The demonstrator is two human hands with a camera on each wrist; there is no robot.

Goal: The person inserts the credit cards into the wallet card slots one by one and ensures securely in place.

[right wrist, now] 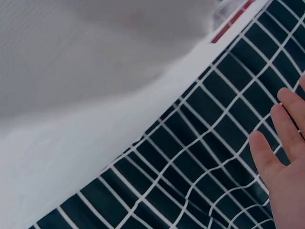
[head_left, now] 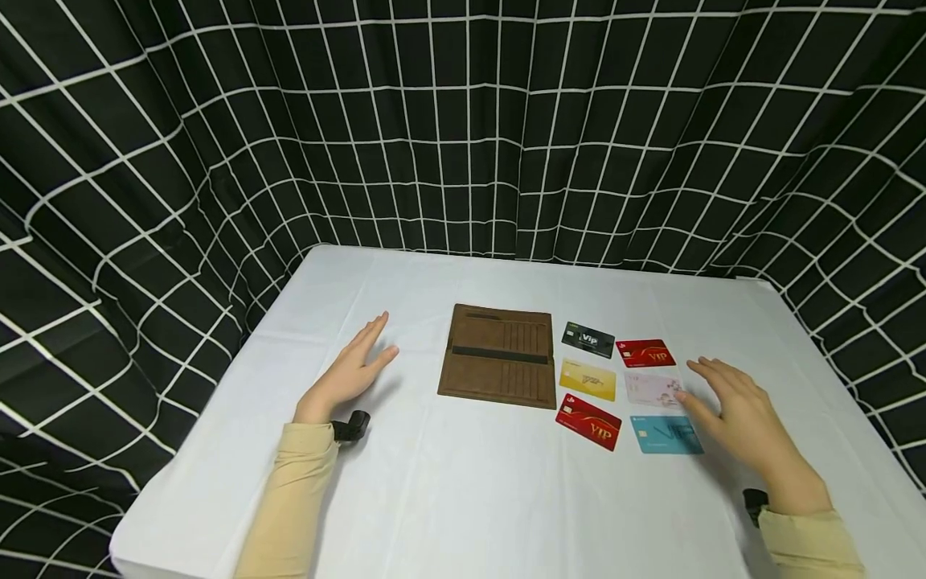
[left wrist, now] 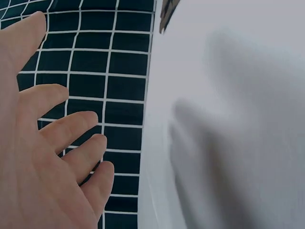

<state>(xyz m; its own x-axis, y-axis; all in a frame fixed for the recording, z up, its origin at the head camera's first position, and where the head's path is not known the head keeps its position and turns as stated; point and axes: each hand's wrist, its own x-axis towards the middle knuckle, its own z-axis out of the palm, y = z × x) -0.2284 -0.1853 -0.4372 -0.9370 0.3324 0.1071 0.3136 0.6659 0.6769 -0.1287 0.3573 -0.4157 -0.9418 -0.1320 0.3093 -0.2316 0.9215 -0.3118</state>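
My left hand (head_left: 349,371) hovers over the white table to the left of a brown wallet, its fingers extended and holding nothing. The wallet (head_left: 499,376) lies unfolded, with card slots and a dark strip across its middle. To its right lie several cards: a black one (head_left: 588,339), a yellow one (head_left: 587,379), a red one (head_left: 589,421), another red one (head_left: 645,353), a pale pink one (head_left: 651,389) and a blue one (head_left: 666,434). Beside the pink and blue cards is my right hand (head_left: 745,418), fingers loosely extended, nothing in it.
A white cloth covers the table (head_left: 448,498). Black curtains (head_left: 477,121) with a white grid hang behind it and along both sides. Each wrist wears a dark strap, the left one carrying a small camera (head_left: 352,426).
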